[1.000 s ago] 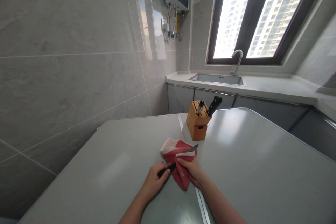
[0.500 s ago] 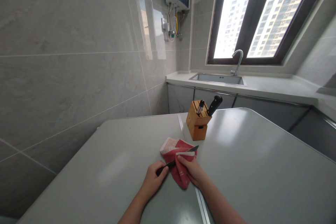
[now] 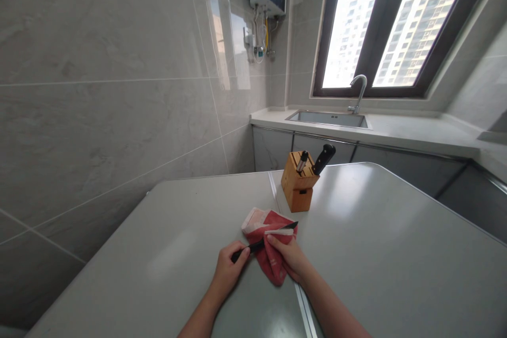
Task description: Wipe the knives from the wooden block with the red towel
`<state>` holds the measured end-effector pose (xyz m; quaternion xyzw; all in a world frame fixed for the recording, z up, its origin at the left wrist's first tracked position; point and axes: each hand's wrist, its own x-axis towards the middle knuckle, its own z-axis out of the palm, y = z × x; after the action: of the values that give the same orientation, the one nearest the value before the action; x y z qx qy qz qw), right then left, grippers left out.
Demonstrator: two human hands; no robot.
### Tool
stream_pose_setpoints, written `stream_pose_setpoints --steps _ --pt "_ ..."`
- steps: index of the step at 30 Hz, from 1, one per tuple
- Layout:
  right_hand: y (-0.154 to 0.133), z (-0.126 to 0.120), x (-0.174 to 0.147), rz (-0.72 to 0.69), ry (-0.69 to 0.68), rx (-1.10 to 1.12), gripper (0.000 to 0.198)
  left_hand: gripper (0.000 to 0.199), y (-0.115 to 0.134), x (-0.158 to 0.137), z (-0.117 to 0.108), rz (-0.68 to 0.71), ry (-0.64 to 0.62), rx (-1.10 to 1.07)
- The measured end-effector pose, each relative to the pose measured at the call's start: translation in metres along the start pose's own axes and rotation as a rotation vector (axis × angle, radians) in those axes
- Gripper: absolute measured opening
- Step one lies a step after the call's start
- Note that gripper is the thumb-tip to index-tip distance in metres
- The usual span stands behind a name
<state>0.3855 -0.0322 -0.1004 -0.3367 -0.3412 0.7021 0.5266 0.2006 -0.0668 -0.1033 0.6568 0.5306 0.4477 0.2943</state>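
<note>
My left hand (image 3: 231, 265) is closed around the black handle of a knife (image 3: 256, 246). The blade runs up and to the right through a red and white cloth (image 3: 273, 264), and its dark tip shows beyond the fold. My right hand (image 3: 292, 257) pinches that cloth around the blade, thumb on top. Most of the blade is hidden by the fabric. Just beyond the cloth stands a wooden knife block (image 3: 295, 187), with a large black-handled knife (image 3: 324, 158) and a second handle with a silver part (image 3: 302, 161) sticking out of its top.
The pale table (image 3: 178, 253) has a metal seam (image 3: 304, 309) running down its middle. Behind it are a counter (image 3: 415, 125) with a sink (image 3: 330, 118) and faucet (image 3: 359, 92). A tiled wall (image 3: 119, 127) borders the table's left side.
My left hand has drawn the knife slightly down and left, so less of its tip sticks out of the cloth. My right hand and the cloth have hardly moved.
</note>
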Motion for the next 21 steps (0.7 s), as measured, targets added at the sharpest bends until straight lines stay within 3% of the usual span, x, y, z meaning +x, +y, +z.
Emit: stream_pose_setpoints --steps 12,21 --pt "-0.0015 0.0023 -0.0013 0.017 0.004 0.014 0.056 0.039 0.0009 -0.0007 -0.0026 -0.021 0.056 -0.025" --pt "-0.0012 -0.0001 0.0002 0.025 0.002 -0.009 0.046 0.04 -0.0039 0.0007 -0.003 -0.059 0.035 -0.036"
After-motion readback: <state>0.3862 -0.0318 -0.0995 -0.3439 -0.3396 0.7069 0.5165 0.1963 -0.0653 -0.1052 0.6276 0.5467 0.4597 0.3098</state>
